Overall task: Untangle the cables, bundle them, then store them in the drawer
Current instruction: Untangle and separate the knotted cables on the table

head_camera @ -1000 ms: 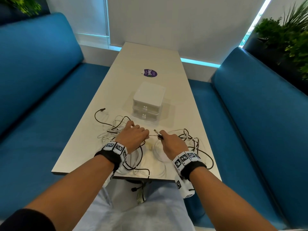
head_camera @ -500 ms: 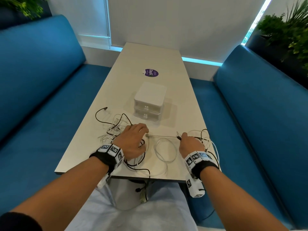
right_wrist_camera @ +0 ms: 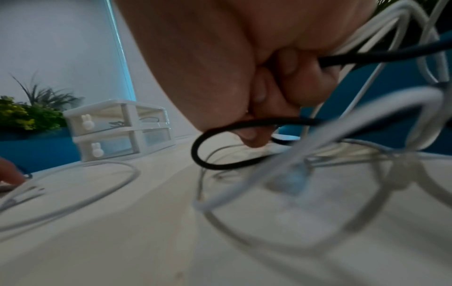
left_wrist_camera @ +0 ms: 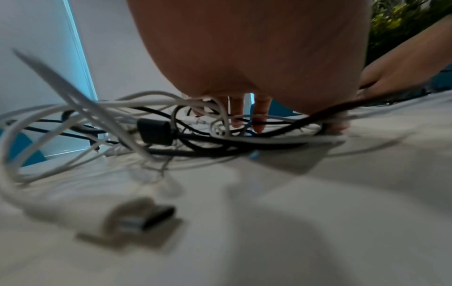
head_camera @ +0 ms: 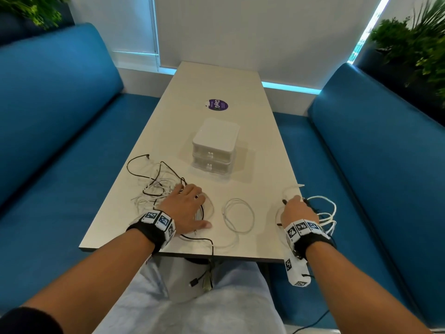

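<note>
Pinched between the curled fingers and thumb of the right hand (head_camera: 298, 211) is a black cable (right_wrist_camera: 247, 147), which loops down to the table (head_camera: 252, 189) just under the fingertips (right_wrist_camera: 252, 138). White cable loops (head_camera: 323, 214) are gathered at the same hand (whether they are gripped or merely draped over it cannot be told) and hang past the table's right edge. The hand is placed at the near right corner of the tabletop.

The left hand (head_camera: 186, 209) is laid palm down with fingers extended on a tangle of cables (head_camera: 156, 186), black and white strands crossed over one another at the near left of the table. In the left wrist view the fingertips (left_wrist_camera: 259, 123) are seen touching the strands, with nothing held. A black plug (left_wrist_camera: 155, 131) is lodged within the tangle, and a white connector (left_wrist_camera: 144, 218) lies blurred in front of it.

Between the two hands a single white cable ring (head_camera: 238, 214) is left flat on the table. One black lead (head_camera: 203, 263) is draped over the near edge toward the person's lap.

Behind the cables, at mid-table, a white two-drawer unit (head_camera: 215, 147) is set, both drawers closed (each with a small rabbit-shaped knob (right_wrist_camera: 86, 121)). A purple round sticker (head_camera: 217, 105) is fixed farther back. Blue bench seats (head_camera: 60, 141) are placed on both sides, with green plants (head_camera: 414, 47) behind them.
</note>
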Demonstrator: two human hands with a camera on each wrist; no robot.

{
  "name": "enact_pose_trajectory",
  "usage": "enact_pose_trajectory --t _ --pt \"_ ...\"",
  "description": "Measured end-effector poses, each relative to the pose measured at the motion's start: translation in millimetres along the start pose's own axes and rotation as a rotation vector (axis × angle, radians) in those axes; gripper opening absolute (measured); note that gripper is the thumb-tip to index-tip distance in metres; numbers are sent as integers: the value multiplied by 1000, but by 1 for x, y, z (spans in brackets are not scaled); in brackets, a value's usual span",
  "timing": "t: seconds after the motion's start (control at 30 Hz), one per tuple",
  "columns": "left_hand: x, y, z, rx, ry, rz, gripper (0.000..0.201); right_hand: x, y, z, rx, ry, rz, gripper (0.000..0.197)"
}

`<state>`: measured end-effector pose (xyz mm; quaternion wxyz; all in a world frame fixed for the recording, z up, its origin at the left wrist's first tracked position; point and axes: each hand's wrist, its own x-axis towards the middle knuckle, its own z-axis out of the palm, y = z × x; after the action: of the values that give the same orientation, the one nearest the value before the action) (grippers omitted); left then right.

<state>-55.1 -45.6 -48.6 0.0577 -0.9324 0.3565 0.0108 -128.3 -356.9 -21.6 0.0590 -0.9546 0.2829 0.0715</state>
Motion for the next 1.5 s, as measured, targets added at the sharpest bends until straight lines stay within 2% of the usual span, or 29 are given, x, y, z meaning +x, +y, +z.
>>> enact_pose_trajectory --t 0.1,0.2,0.3,0.37,0.5,0.6,0.87,0.93,1.0,1.07,1.13,1.17,1.2,1.27,1.33,1.4,1.43,1.5 --pt "3 2 -1 42 17 -89 89 -3 -11 -2 14 67 -85 35" --pt "5 5 -3 51 68 -136 77 -8 -23 0 4 64 -259 26" --pt "7 6 -1 -31 130 -100 62 -16 -31 4 -24 43 -416 28" --pt "8 6 1 -117 159 -46 55 -19 -35 7 -28 21 -462 30" --pt "9 9 1 -337 137 39 40 -23 -38 13 -27 -78 -468 42" --pt "9 19 3 -393 130 90 34 -25 -37 15 -32 -112 -460 56" --pt "14 30 0 -472 17 24 34 -33 -35 17 23 -175 -429 79" --pt "14 24 -7 -513 65 27 29 -34 -35 16 30 -183 -431 81" --pt "16 16 -20 -511 172 17 30 -34 -35 16 35 -193 -439 83" --pt "16 4 -35 -408 303 -72 32 -33 -36 16 36 -206 -442 86" --pt "13 -12 -46 -268 344 -306 37 -33 -37 16 37 -215 -441 90" --pt "10 -20 -50 -227 274 -454 44 -33 -37 15 39 -220 -442 92" --pt "7 -28 -51 -225 149 -597 54 -33 -37 15 41 -225 -443 93" --pt "1 -38 -47 -312 -115 -769 76 -32 -37 15 47 -234 -445 94" --pt "-4 -39 -38 -429 -230 -759 90 -31 -37 16 42 -234 -444 94" --pt "-6 -33 -32 -441 -241 -684 91 -29 -39 16 23 -236 -437 88" --pt "-3 -28 -30 -439 -242 -645 91 -29 -40 17 7 -239 -433 80" --pt "8 -17 -31 -436 -273 -545 99 -27 -42 18 3 -240 -426 51"
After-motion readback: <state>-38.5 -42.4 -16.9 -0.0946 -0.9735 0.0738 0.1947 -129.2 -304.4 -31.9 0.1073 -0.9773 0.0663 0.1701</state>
